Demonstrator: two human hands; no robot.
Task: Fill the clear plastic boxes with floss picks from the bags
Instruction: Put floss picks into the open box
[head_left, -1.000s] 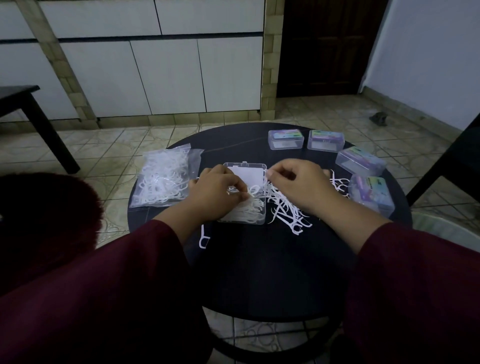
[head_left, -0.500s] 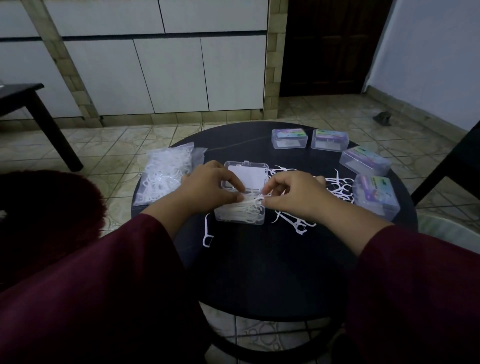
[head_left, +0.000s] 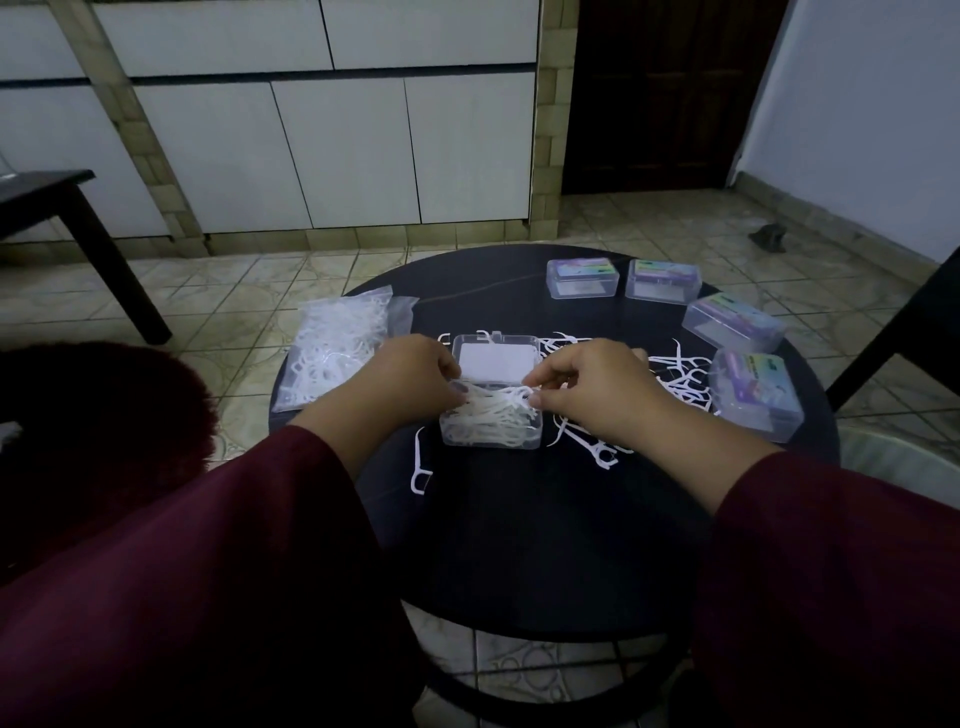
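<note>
Both my hands, left hand (head_left: 410, 387) and right hand (head_left: 587, 389), pinch light, springy, tangle-prone floss picks (head_left: 493, 410) by their handles over the open box (head_left: 491, 434) between them.

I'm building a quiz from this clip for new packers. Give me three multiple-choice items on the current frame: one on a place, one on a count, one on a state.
1. Where does the bag of floss picks lie?
A. at the table's left edge
B. on the floor
C. on top of a closed box

2. How many closed boxes stand along the table's right side?
A. two
B. four
C. six

3. What state is the box between the hands in?
A. shut
B. open and empty
C. open with picks inside

Answers:
1 A: the bag lies at the left edge of the table.
2 B: four closed boxes curve along the right side.
3 C: the open box holds white picks, its lid folded back, while the left hand and right hand pinch picks over it.
</note>
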